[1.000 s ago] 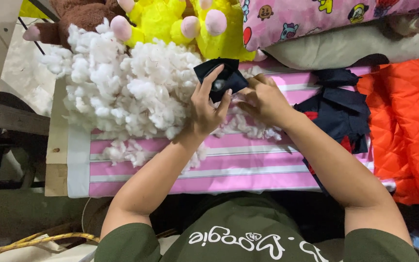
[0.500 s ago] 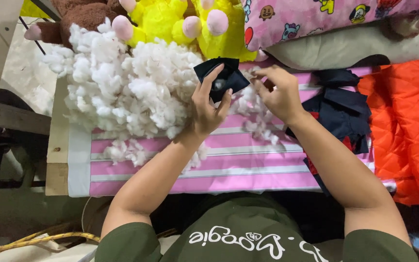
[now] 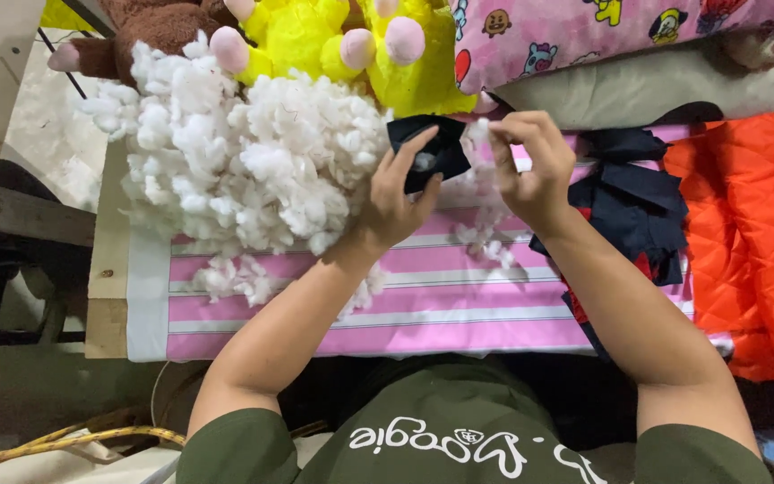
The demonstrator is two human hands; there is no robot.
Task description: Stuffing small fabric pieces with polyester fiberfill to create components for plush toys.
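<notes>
The left hand point(image 3: 396, 193) grips a small dark fabric piece point(image 3: 427, 152), thumb and fingers clamped on its lower edge so that it stands open toward the right hand point(image 3: 530, 166). The right hand pinches a tuft of white stuffing point(image 3: 479, 134) between thumb and fingertips, held right at the fabric's upper right edge; whether the tuft is already inside the opening cannot be told.

A large heap of loose stuffing point(image 3: 253, 170) lies just left of the left hand on the pink striped cloth point(image 3: 423, 305) that covers the tabletop, and small scraps of fibre point(image 3: 485, 242) lie scattered below the right hand. More dark fabric pieces point(image 3: 633, 193) lie just beyond the right wrist, next to an orange quilted cloth point(image 3: 745, 233). Yellow plush toys point(image 3: 315, 36) and a brown plush toy point(image 3: 150, 27) sit beyond the heap, above both hands.

The likeliest trouble seems to be fibre loss: the tuft is loose and wispy, so a light pinch could let strands break off and join the scraps below. The opening looks narrow, so a misjudged push might fold the fabric shut or slide the tuft past it. The left forearm rests close to the heap's edge and could drag clumps toward the near edge of the tabletop
</notes>
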